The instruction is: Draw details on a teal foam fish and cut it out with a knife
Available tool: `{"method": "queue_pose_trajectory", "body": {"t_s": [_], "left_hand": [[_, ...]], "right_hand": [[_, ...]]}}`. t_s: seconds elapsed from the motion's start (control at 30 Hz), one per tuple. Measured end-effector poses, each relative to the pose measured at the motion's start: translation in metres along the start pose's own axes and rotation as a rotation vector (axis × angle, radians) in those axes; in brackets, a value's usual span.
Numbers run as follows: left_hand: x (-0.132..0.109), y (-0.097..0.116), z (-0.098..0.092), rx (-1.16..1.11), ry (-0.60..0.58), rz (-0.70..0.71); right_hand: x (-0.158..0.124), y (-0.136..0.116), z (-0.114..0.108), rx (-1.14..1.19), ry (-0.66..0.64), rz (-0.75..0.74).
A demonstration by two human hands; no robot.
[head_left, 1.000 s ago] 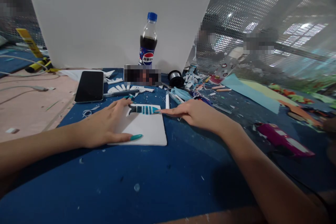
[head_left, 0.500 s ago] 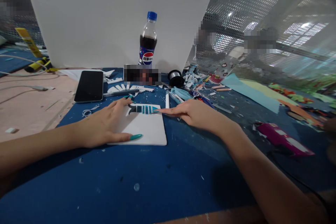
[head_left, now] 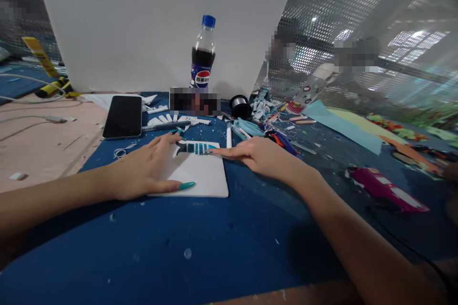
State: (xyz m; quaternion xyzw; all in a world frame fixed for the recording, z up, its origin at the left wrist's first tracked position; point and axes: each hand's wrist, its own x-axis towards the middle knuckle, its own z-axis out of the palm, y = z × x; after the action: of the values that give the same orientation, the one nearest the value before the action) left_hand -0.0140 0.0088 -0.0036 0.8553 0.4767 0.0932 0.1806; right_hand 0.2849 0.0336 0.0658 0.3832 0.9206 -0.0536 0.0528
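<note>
A white foam sheet (head_left: 203,176) lies on the blue mat (head_left: 200,248). A teal and black fish-shaped cutout (head_left: 195,147) rests along its far edge. My left hand (head_left: 143,171) lies flat on the sheet's left part, fingers spread, thumb along the near edge. My right hand (head_left: 257,155) reaches in from the right with its fingers stretched out. Its fingertips press on the right end of the cutout.
A black phone (head_left: 122,116) lies at the far left of the mat, a pen (head_left: 166,127) beside it. A cola bottle (head_left: 202,57) stands before a white board (head_left: 143,24). Foam scraps (head_left: 261,107), a black spool (head_left: 239,106), coloured paper sheets (head_left: 343,126) and a magenta cutout (head_left: 386,190) lie right.
My right fingertips have slid a little to the left along the fish cutout. My left hand has stayed flat on the sheet.
</note>
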Motion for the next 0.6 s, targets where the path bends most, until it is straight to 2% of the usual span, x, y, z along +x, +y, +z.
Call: {"method": "queue_pose_trajectory", "body": {"t_s": [0.13,0.27,0.6], "left_hand": [[0.0,0.004,-0.002,-0.006,-0.03,-0.046],[-0.001,0.003,-0.002,-0.004,-0.027,-0.034],[0.0,0.0,0.0,0.004,-0.027,-0.035]], "right_hand": [[-0.005,0.005,-0.008,0.043,-0.062,0.068],[-0.008,0.002,-0.017,0.104,-0.107,0.143],[-0.008,0.004,-0.016,0.089,-0.12,0.146]]}}
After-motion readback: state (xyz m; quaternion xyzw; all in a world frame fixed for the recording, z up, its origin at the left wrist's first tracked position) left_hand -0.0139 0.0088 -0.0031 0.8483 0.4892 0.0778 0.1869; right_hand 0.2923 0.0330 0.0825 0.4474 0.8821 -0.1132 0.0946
